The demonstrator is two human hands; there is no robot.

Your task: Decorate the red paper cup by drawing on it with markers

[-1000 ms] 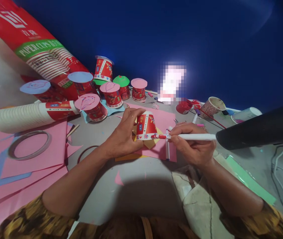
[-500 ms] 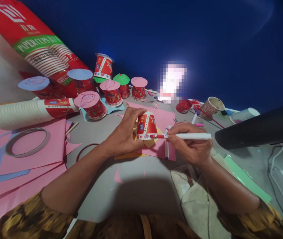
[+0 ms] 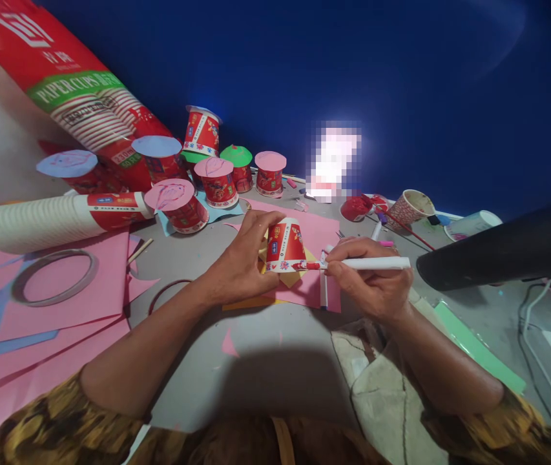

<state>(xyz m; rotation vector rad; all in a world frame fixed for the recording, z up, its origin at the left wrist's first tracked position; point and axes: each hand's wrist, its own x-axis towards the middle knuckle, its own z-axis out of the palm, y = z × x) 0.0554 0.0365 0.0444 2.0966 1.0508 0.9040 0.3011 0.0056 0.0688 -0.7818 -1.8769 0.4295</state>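
Observation:
Upside down in my left hand (image 3: 243, 261) is a red paper cup (image 3: 285, 242), its white rim band at the bottom with small coloured drawings on it. The thumb rests by the lower rim and the fingers curl over the top. My right hand (image 3: 374, 278) is closed on a white marker pen (image 3: 376, 263); its red tip lies at the right part of the rim band, seemingly touching it. Beneath the cup are a yellow paper piece (image 3: 311, 257) and a pink sheet (image 3: 326, 226).
Several decorated cups with paper discs, such as a pink-topped one (image 3: 173, 195), stand at the back left. Nearby are a stack of cups (image 3: 37, 219), a tape ring (image 3: 18, 294), and a cup package (image 3: 76, 84). A black cylinder (image 3: 488, 245) juts in from the right, beside a cloth (image 3: 386, 394).
Both hands keep nearly the same pose, with the marker still at the cup's rim band. The whole view has shifted very slightly.

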